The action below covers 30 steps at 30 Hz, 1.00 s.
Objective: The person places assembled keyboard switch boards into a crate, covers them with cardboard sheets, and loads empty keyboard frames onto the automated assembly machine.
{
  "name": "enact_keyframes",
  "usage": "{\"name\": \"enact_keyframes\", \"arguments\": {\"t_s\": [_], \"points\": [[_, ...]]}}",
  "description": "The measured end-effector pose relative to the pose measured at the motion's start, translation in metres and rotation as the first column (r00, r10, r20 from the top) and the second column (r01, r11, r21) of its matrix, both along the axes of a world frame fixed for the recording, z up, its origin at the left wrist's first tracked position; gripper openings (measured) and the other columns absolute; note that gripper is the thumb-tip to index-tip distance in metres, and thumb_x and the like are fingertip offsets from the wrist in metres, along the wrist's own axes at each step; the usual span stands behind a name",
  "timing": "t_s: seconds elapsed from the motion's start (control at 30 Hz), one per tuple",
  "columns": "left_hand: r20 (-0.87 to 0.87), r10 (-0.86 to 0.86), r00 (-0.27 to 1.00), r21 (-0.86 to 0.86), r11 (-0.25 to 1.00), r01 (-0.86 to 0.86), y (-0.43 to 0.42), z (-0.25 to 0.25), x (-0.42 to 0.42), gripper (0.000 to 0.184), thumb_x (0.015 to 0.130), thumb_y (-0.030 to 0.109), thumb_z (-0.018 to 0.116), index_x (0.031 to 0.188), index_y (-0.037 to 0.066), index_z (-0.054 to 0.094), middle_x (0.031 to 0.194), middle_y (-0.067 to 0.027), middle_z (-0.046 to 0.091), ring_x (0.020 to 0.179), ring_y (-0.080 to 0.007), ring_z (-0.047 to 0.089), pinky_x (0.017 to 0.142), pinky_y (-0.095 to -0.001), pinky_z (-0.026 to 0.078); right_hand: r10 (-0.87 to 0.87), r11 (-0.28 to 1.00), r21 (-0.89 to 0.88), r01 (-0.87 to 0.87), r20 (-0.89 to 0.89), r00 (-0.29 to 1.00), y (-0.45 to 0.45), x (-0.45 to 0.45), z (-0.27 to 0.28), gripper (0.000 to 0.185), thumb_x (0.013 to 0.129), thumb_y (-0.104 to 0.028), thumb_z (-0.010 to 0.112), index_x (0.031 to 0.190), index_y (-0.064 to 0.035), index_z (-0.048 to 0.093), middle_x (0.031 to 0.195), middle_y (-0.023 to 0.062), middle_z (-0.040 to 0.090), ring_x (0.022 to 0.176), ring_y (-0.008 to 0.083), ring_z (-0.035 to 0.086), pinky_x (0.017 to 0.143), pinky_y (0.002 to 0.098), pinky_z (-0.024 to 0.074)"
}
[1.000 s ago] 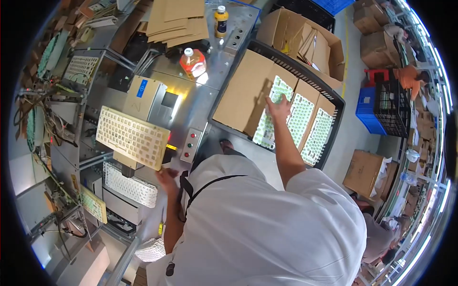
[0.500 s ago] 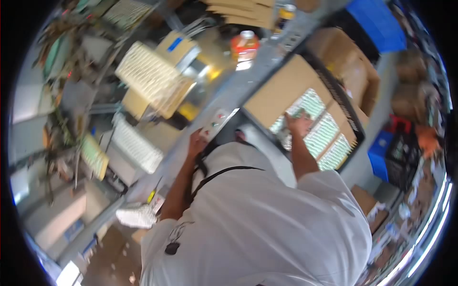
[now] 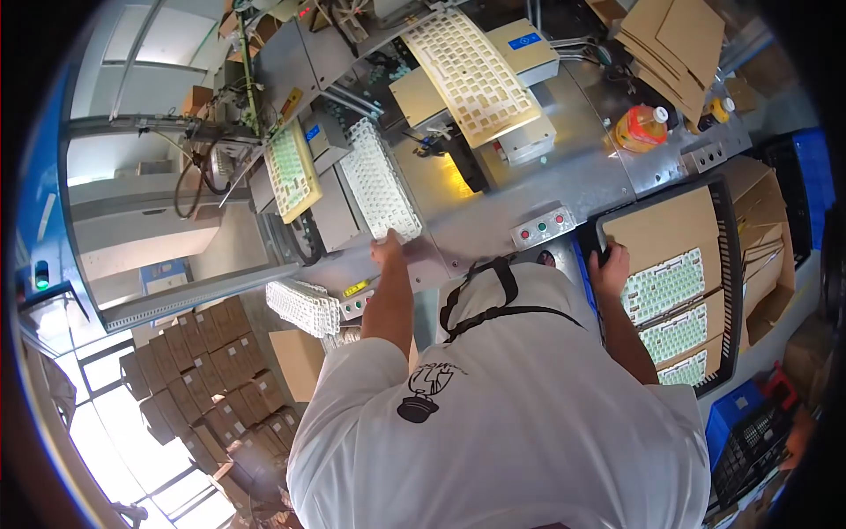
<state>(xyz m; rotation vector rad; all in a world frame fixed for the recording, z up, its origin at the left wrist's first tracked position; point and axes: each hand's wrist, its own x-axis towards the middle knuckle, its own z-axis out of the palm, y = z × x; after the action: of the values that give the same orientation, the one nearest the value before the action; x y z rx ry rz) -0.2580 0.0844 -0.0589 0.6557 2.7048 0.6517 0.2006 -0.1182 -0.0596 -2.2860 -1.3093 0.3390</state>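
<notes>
My left hand (image 3: 385,250) is closed at the near end of a white keyboard plate (image 3: 377,176), which lies on the metal machine table. With its fingers curled over the rim, my right hand (image 3: 610,269) grips a black crate (image 3: 724,291). Inside that crate, green-and-white keyboard plates (image 3: 663,284) lie on cardboard sheets (image 3: 665,231). Left of the white plate is a yellowish keyboard plate with green parts (image 3: 293,172). A larger cream keyboard plate (image 3: 471,75) rests on a raised fixture farther back.
A button panel (image 3: 543,227) sits on the table's front edge. Stacked white keyboard plates (image 3: 304,309) are at the left near a yellow-handled tool (image 3: 357,288). A red-labelled bottle (image 3: 641,129) and cardboard pieces (image 3: 674,48) stand at the back right. Many cartons (image 3: 211,353) are stacked behind.
The view has swung toward the left. My left hand has gone from beside the button panel to the white keyboard plate. My right hand has left the green-and-white plates for the crate's rim.
</notes>
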Motion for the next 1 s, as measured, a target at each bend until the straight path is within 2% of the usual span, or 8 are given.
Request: {"name": "enact_keyframes", "arguments": {"t_s": [0.07,0.3,0.47,0.8,0.9,0.93,0.97,1.0], "points": [[0.071,-0.080,0.994,-0.150,0.985,0.090,-0.002,0.012,0.006,0.075,0.069,0.045,0.068,0.131,0.013,0.042,0.131,-0.0177,0.039,0.117,-0.0343,0.041,0.096,-0.0479,0.036,-0.046,0.996,-0.073,0.053,0.088,0.995,0.011,-0.002,0.008,0.041,0.076,-0.023,0.063,0.112,-0.0065,0.051,0.098,0.0138,0.051,0.095,0.0339,0.049,0.080,0.0435,0.0415],[-0.008,-0.150,0.989,-0.113,0.982,0.148,-0.019,-0.007,0.011,0.061,0.073,0.037,0.064,0.129,0.019,0.046,0.132,-0.0105,0.041,0.121,-0.0300,0.038,0.094,-0.0521,0.033,-0.005,0.994,-0.110,0.022,0.157,0.988,0.004,0.001,0.006,0.048,0.074,-0.021,0.061,0.119,-0.0086,0.049,0.109,0.0135,0.050,0.101,0.0330,0.048,0.085,0.0434,0.0410],[-0.061,-0.128,0.990,-0.255,0.961,0.109,-0.007,0.017,0.019,0.055,0.072,0.035,0.065,0.123,0.020,0.048,0.125,-0.0081,0.044,0.118,-0.0267,0.039,0.092,-0.0513,0.033,-0.026,0.985,-0.162,0.053,0.165,0.986,0.007,0.001,-0.001,0.049,0.074,-0.025,0.059,0.121,-0.0121,0.047,0.116,0.0113,0.049,0.106,0.0309,0.047,0.085,0.0448,0.0413],[-0.117,-0.209,0.971,-0.291,0.942,0.168,0.000,0.022,0.004,0.057,0.070,0.035,0.070,0.119,0.020,0.048,0.125,-0.0073,0.043,0.118,-0.0276,0.038,0.091,-0.0517,0.035,-0.029,0.987,-0.154,0.047,0.121,0.992,0.014,-0.002,0.001,0.049,0.076,-0.026,0.059,0.121,-0.0110,0.047,0.116,0.0107,0.049,0.107,0.0310,0.047,0.086,0.0445,0.0407],[-0.175,-0.219,0.960,-0.207,0.961,0.182,-0.001,0.016,0.000,0.050,0.073,0.028,0.070,0.116,0.014,0.048,0.115,-0.0078,0.050,0.107,-0.0252,0.048,0.083,-0.0437,0.044,-0.037,0.985,-0.161,0.055,0.117,0.992,0.015,-0.001,0.004,0.049,0.076,-0.026,0.058,0.121,-0.0110,0.047,0.116,0.0104,0.049,0.107,0.0305,0.047,0.086,0.0445,0.0406],[0.189,-0.215,0.958,0.137,0.972,0.191,0.000,-0.009,-0.022,0.044,0.076,0.023,0.067,0.114,0.011,0.048,0.109,-0.0071,0.052,0.099,-0.0226,0.052,0.077,-0.0380,0.046,-0.040,0.984,-0.169,0.060,0.117,0.992,0.017,-0.001,0.005,0.049,0.076,-0.027,0.058,0.121,-0.0109,0.047,0.116,0.0103,0.049,0.107,0.0304,0.047,0.086,0.0445,0.0405],[0.506,-0.307,0.806,0.446,0.893,0.061,0.000,-0.009,-0.025,0.038,0.079,0.017,0.064,0.113,0.008,0.048,0.102,-0.0064,0.055,0.090,-0.0201,0.056,0.070,-0.0323,0.049,-0.043,0.985,-0.162,0.062,0.119,0.992,0.017,0.001,0.002,0.049,0.076,-0.027,0.058,0.121,-0.0109,0.047,0.116,0.0103,0.049,0.107,0.0304,0.047,0.086,0.0445,0.0405],[0.505,-0.314,0.804,0.452,0.890,0.063,-0.002,-0.010,-0.027,0.038,0.079,0.017,0.064,0.113,0.008,0.048,0.102,-0.0064,0.055,0.090,-0.0201,0.056,0.070,-0.0323,0.049,-0.044,0.990,-0.130,0.059,0.121,0.992,0.016,0.000,-0.004,0.049,0.075,-0.027,0.059,0.120,-0.0117,0.047,0.116,0.0103,0.049,0.107,0.0305,0.047,0.086,0.0447,0.0402]]}}
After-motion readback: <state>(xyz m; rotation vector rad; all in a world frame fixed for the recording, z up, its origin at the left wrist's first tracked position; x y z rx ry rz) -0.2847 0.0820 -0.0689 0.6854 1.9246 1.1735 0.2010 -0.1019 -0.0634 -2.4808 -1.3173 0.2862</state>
